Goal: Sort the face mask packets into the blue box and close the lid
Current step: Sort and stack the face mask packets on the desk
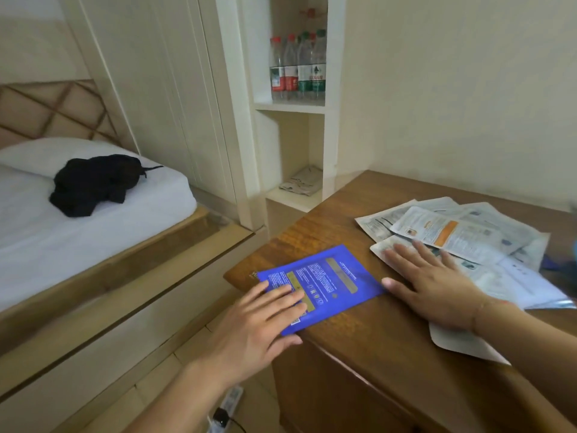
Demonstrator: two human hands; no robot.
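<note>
Left hand (259, 320) rests flat, fingers straight, on the blue packet (324, 282) at the table's (374, 339) near-left edge. Right hand (437, 285) presses flat on pale packets (452, 232). Step: gathering. Blue box not visible; locate it next.

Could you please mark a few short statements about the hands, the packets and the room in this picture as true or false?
1. The left hand lies flat on the blue packet. True.
2. The right hand holds a packet in the air. False: it rests flat on the white packets on the wooden table.
3. Water bottles stand on a shelf. True.
4. The blue packet lies on the bed. False: it lies at the table's near corner.
5. A dark garment lies on the bed. True.
</note>
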